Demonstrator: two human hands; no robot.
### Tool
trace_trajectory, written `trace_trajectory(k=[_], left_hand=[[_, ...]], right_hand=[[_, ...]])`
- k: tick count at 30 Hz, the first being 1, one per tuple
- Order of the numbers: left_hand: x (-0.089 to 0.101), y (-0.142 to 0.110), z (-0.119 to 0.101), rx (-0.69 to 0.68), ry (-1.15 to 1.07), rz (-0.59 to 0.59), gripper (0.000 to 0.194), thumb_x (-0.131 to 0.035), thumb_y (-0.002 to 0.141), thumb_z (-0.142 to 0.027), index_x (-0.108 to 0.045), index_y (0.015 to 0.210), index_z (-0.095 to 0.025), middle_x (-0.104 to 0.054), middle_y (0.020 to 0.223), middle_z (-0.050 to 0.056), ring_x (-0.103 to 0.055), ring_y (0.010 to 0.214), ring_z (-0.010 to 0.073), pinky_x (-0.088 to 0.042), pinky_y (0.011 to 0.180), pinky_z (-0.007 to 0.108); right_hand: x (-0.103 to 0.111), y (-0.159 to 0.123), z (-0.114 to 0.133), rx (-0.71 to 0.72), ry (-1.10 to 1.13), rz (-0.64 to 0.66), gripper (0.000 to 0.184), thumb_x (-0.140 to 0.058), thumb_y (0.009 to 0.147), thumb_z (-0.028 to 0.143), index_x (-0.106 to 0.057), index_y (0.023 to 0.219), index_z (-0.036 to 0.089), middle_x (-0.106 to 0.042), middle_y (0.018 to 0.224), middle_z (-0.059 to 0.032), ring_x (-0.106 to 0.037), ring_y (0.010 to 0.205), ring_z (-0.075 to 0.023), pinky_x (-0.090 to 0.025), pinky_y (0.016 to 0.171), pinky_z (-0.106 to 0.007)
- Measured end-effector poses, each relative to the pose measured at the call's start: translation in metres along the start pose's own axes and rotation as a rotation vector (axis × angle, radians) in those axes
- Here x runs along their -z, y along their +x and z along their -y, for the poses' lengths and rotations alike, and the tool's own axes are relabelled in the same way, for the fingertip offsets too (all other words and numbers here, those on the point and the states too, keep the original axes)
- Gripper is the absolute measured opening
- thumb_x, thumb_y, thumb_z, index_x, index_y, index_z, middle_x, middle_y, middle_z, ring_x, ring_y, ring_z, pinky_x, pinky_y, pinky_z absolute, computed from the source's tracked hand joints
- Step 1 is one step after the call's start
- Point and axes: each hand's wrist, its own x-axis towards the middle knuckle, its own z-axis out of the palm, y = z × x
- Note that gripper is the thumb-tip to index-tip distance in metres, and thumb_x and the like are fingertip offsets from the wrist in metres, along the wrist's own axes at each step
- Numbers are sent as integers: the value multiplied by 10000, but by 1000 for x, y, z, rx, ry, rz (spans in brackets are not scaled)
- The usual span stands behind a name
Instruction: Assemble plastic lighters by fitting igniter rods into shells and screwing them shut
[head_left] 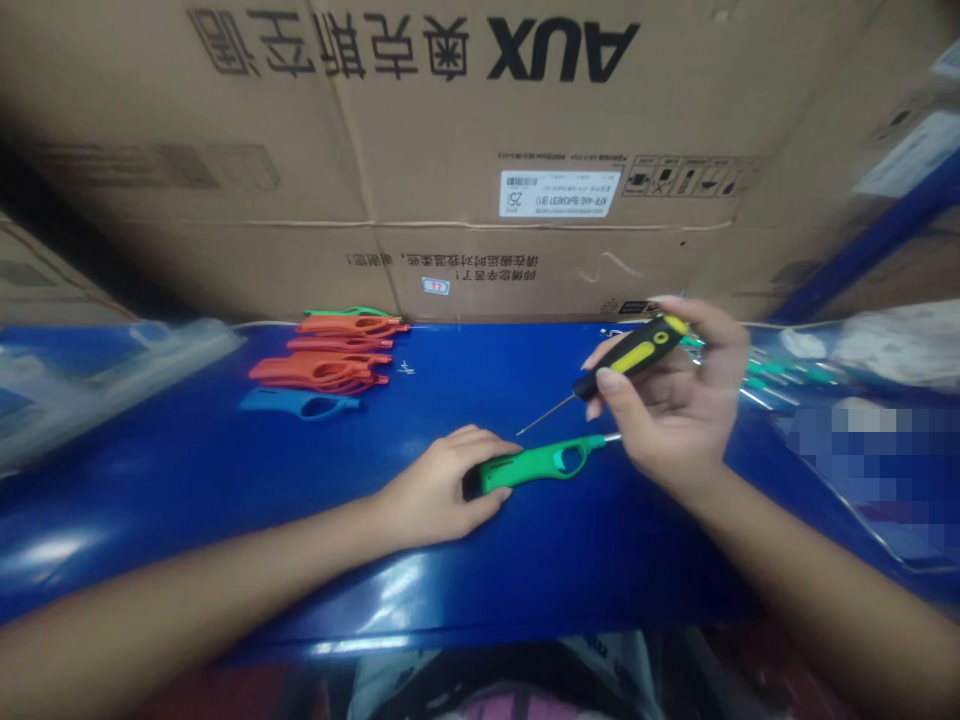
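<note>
A green gas lighter point(536, 463) with a short metal nozzle lies on the blue table in front of me. My left hand point(450, 485) grips its handle end between thumb and fingers, and the palm hides that end. In my right hand point(682, 400) is a black and yellow screwdriver point(634, 357), held by its handle. Its thin shaft slants down to the left, and the tip shows just above the lighter's body, seemingly apart from it. The lighter's nozzle points toward my right wrist.
Several orange lighter shells point(322, 370), with a blue one point(300, 404) in front and a green one point(352, 313) behind, lie at back left. Green-and-metal parts point(787, 370) sit at right beside a white bag point(907, 340). A large cardboard box point(420, 150) walls off the back; clear plastic point(150, 370) lies left.
</note>
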Motion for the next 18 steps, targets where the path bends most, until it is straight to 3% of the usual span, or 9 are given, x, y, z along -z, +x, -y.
trace_trajectory(k=[9,14,18], left_hand=[[-17,40,-3,143,-96,48,366,-774,786,-196,-725,1148,-194,-748,1143,82,-690,1027,248,-525,954,383],[-23,38,1,38,-137,-67,502,-786,806,-367,-653,1247,-167,-700,1225,109,-674,1056,238,-529,953,365],[-22,34,1,-27,-98,-33,388,-738,827,-265,-667,1193,-158,-716,1171,100,-673,1066,233,-521,975,365]], right_hand=[[5,-9,-13,12,-107,40,646,-781,791,193,-523,1355,375,-657,1135,-57,-689,779,-206,-625,605,-363],[4,-9,-10,-56,-89,54,650,-804,766,204,-550,1345,358,-670,1130,-59,-677,761,-203,-627,592,-354],[2,-11,-9,-17,-104,74,660,-818,744,168,-568,1325,356,-638,1250,-59,-686,790,-197,-633,611,-352]])
